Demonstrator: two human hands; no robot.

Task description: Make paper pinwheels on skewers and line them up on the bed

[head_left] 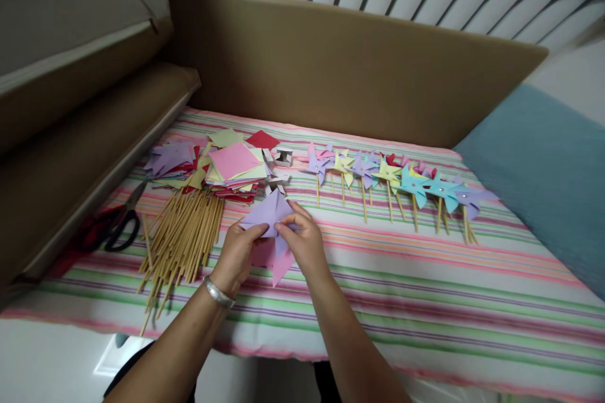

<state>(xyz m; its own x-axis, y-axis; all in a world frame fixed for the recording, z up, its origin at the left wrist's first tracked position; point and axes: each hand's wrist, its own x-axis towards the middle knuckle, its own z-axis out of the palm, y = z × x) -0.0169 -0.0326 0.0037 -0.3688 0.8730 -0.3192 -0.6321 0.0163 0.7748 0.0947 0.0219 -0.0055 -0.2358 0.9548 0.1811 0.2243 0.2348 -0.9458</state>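
My left hand [239, 255] pinches the left part of a purple pinwheel paper [268, 208], its thumb near the middle. From the other side my right hand [305, 239] grips the same paper, with its thumb and finger close to the centre. Some of the purple paper is folded inward; what lies under the fingertips is hidden. Below the hands, pink paper [282, 266] with pointed corners shows; I cannot tell whether it lies on the cloth or is held too. A bundle of thin wooden sticks [186, 239] lies left of my left hand.
Stacked coloured paper squares [234, 164] and small open boxes [283, 156] lie beyond my hands. Purple cut papers [170, 160] and black-handled scissors [123, 223] are at left. Several finished pinwheels [413, 186] line the right side of the striped cloth [425, 302]. A brown board [331, 63] stands behind.
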